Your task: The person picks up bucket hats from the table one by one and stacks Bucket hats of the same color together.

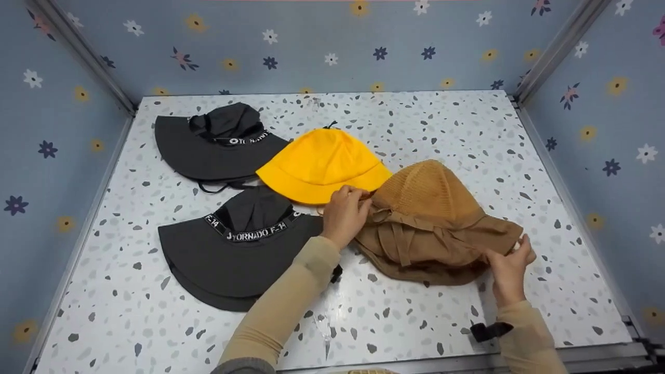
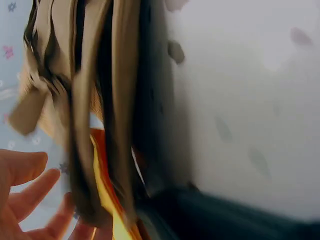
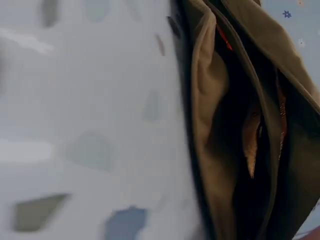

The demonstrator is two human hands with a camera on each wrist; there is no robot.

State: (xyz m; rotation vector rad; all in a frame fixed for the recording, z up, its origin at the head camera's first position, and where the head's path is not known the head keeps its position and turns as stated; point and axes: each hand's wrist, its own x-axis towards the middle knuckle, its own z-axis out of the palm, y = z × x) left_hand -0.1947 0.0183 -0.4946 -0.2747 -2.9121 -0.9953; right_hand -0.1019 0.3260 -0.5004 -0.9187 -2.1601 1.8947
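A brown sun hat (image 1: 431,208) with a ribbed crown, a tied bow and layered brims lies at the right of the table. At its left edge, my left hand (image 1: 345,215) touches the brim beside the bow. The left wrist view shows that hand's fingers (image 2: 35,197) spread and fairly straight near the hanging brown cloth. My right hand (image 1: 511,267) pinches the brim's right edge between thumb and fingers. The right wrist view looks into the brown cloth folds (image 3: 210,125), with hardly any of the hand visible. A yellow hat (image 1: 324,166) touches the brown hat's left side.
Two dark grey wide-brimmed hats lie at the left, a rear one (image 1: 218,150) with loose cords and a front one (image 1: 234,259) with a lettered band. The speckled white table (image 1: 415,322) is bounded by flowered panels (image 1: 332,47) at the back and sides.
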